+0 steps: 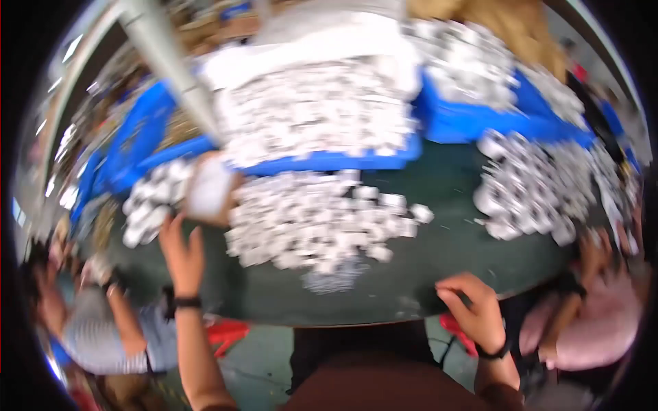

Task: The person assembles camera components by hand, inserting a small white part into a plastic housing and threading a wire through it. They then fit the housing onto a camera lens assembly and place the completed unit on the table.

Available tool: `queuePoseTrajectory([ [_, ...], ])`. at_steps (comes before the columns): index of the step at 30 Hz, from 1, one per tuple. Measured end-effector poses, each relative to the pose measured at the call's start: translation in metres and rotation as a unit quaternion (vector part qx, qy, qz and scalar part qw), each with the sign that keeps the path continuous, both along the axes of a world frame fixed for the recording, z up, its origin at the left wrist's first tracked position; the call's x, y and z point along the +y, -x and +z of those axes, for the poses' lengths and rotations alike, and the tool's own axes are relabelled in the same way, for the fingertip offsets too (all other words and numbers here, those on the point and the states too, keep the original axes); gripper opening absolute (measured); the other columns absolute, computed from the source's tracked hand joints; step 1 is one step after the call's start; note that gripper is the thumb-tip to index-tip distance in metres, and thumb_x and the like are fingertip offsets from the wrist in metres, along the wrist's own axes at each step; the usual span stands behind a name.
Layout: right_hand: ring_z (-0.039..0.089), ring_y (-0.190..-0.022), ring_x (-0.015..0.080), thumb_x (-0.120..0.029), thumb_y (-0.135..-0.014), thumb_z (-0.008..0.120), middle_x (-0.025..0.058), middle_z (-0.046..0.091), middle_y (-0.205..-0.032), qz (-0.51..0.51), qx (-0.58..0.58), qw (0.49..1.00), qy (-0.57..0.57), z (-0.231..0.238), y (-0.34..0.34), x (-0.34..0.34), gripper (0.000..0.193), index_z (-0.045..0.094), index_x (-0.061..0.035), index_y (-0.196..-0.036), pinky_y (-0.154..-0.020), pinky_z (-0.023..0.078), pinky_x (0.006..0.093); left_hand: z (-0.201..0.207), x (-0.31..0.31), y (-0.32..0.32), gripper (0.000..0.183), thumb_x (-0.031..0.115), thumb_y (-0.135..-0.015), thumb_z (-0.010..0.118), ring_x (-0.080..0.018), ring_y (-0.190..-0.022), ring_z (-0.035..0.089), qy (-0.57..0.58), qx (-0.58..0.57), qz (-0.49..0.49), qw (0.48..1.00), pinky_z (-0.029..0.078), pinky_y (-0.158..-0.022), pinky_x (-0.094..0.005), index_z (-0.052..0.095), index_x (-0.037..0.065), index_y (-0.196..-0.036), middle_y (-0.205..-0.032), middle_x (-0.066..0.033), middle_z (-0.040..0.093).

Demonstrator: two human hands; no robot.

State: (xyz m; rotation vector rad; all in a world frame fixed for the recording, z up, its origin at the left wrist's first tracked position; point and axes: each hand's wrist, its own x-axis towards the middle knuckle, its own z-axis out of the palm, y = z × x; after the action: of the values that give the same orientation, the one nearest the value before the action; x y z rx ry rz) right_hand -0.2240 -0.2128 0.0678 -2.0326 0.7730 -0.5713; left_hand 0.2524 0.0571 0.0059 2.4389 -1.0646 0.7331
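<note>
Left hand (182, 262) is spread, fingers apart, near the tan box (210, 188) on the dark green table (439, 195). Right hand (478, 312) is loosely curled by the table's near edge (blurry; can't tell if it's pinching anything). White pieces (301, 219) lie heaped between the hands but farther out, small grey parts (334, 277) at their near side.

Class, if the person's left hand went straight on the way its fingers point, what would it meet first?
The left hand would probably meet the leftmost pile of white pieces; blur leaves depth unclear.
</note>
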Motion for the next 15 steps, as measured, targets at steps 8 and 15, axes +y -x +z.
queuePoseTrajectory([
  [8, 0.057, -0.109, 0.0322, -0.007, -0.089, 0.075, 0.0135, 0.064, -0.117, -0.248, 0.092, 0.904, 0.337, -0.006, 0.077, -0.099, 0.029, 0.066, -0.0042, -0.116, -0.095, 0.046, 0.0387, 0.025, -0.058, 0.155, 0.028, 0.003, -0.098, 0.059, -0.0323, -0.131, 0.053, 0.089, 0.209, -0.2, 0.953, 0.044, -0.105, -0.0415, 0.063, -0.001, -0.125, -0.147, -0.0181, 0.05],
  [15, 0.027, -0.149, 0.0468, -0.066, -0.097, 0.053, 0.0157, 0.033, -0.165, -0.259, 0.265, 0.888, 0.271, -0.038, 0.04, -0.178, 0.063, 0.049, -0.0354, -0.152, -0.116, 0.008, 0.0724, 0.044, -0.083, 0.22, 0.02, -0.003, -0.092, 0.061, -0.0341, -0.117, 0.058, 0.039, 0.248, -0.292, 0.923, 0.047, -0.099, -0.0413, 0.068, -0.001, -0.11, -0.13, -0.0204, 0.058],
])
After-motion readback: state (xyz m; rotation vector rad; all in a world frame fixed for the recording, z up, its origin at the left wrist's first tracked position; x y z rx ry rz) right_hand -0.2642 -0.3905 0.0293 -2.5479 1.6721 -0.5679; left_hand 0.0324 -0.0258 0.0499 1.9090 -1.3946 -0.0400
